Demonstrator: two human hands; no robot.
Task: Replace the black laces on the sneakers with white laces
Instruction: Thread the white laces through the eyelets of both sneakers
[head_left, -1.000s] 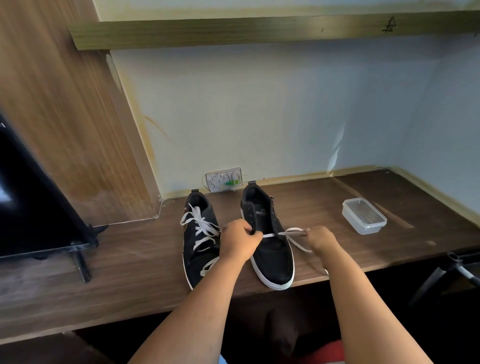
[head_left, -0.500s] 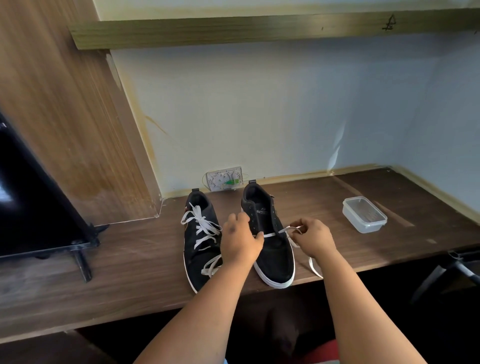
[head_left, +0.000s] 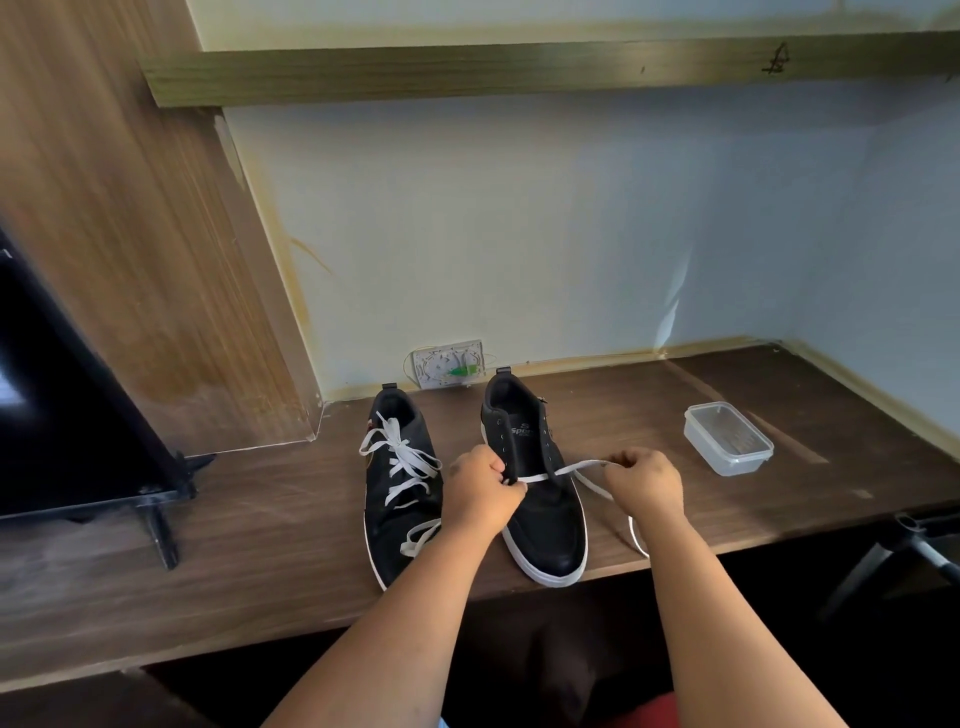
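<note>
1. Head view: 2 black sneakers with white soles stand side by side on the wooden desk (head_left: 260, 519), toes toward the person.
2. The left sneaker (head_left: 400, 499) carries loosely crossed white lacing.
3. The right sneaker (head_left: 540, 499) has 1 white lace (head_left: 571, 470) across its lowest eyelets.
4. The left hand (head_left: 483, 488) pinches that lace at the sneaker's edge; the right hand (head_left: 647, 483) pinches its other end.

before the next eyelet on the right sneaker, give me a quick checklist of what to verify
1. White lace runs across the lowest eyelets: ok.
2. Left hand pinches the lace at the shoe's edge: ok.
3. Right hand grips the free end: ok.
4. Both lace ends equal length: cannot tell.
5. Right sneaker sits flat on the desk: ok.
6. Upper eyelets laced: not ok, empty.
</note>
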